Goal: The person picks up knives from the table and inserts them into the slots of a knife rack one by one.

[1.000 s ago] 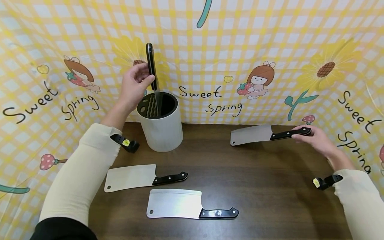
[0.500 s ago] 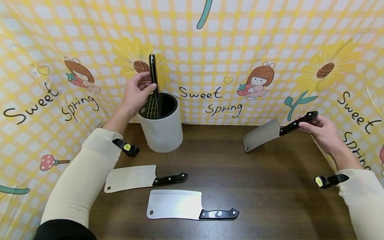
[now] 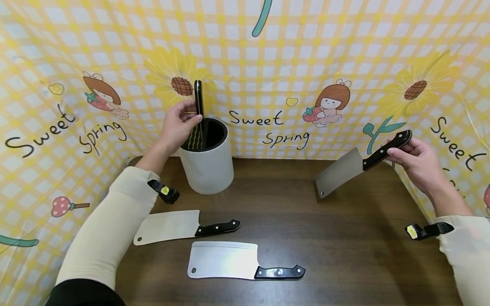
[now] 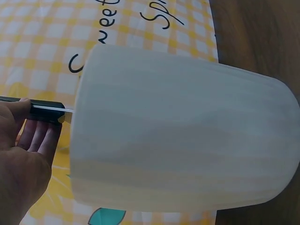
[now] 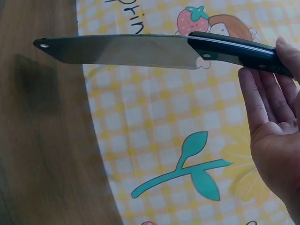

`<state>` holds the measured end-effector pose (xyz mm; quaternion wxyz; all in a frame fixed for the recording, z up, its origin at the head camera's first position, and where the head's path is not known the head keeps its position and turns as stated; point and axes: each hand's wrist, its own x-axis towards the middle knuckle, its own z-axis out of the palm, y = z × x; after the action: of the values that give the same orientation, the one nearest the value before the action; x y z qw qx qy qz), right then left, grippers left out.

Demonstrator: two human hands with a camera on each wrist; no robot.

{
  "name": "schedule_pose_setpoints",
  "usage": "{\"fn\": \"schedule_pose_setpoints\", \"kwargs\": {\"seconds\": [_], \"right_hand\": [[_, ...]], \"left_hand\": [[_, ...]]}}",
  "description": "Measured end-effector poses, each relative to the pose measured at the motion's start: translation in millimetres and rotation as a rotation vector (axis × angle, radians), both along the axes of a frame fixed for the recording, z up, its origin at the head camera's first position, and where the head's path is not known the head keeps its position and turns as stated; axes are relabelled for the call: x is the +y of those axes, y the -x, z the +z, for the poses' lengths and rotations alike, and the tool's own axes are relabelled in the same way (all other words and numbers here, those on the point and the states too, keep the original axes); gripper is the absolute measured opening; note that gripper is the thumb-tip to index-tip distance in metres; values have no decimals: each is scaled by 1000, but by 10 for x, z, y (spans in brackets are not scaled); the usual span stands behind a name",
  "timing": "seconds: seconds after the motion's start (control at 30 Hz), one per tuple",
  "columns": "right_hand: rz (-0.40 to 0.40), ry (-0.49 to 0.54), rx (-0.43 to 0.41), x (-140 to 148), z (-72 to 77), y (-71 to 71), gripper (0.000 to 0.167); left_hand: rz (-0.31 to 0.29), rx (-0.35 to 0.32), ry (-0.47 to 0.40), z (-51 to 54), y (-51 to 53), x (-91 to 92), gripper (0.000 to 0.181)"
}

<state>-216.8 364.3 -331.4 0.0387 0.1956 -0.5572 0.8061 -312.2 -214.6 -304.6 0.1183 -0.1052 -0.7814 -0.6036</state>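
Observation:
My left hand (image 3: 179,126) pinches the black handle of an upright knife (image 3: 198,95). Most of that knife's blade is down inside a round white knife holder (image 3: 206,172) with a dark, slotted top; in the left wrist view only a sliver of blade shows above the rim. At the right, my right hand (image 3: 419,163) grips the black handle of a cleaver (image 3: 340,172) between thumb and fingers. This cleaver is tilted, handle high and blade pointing down to the left. In the right wrist view its blade (image 5: 126,50) hangs apart from the table.
Two more cleavers lie flat on the brown table (image 3: 344,255): one (image 3: 168,227) by the left sleeve, another (image 3: 223,260) nearer the front edge. Behind the table rises a yellow checked cloth (image 3: 249,76) with printed flowers and figures.
The left hand has lowered the knife deeper into the holder. The right hand has raised its cleaver's handle and moved right, so the blade tilts more steeply downward.

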Motion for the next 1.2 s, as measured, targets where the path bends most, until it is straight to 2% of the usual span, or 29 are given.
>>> {"fn": "schedule_pose_setpoints", "kwargs": {"seconds": [0.23, 0.43, 0.63, 0.83, 1.03, 1.2], "right_hand": [[26, -8, 66, -76, 124, -23, 30], [22, -26, 62, -139, 220, -81, 30], [16, -14, 76, -200, 331, -139, 31], [3, -55, 90, -255, 433, -163, 31], [5, -98, 99, -315, 528, -192, 30], [-1, -127, 143, -402, 607, -214, 27]], "left_hand": [[-5, -20, 61, -72, 0, -18, 45], [6, -46, 96, -123, 6, -38, 46], [16, -54, 127, -106, -16, -24, 47], [31, -44, 175, -88, -15, -23, 51], [75, -44, 150, -68, 4, -47, 54], [138, 47, 74, 31, -59, -34, 48]]}}
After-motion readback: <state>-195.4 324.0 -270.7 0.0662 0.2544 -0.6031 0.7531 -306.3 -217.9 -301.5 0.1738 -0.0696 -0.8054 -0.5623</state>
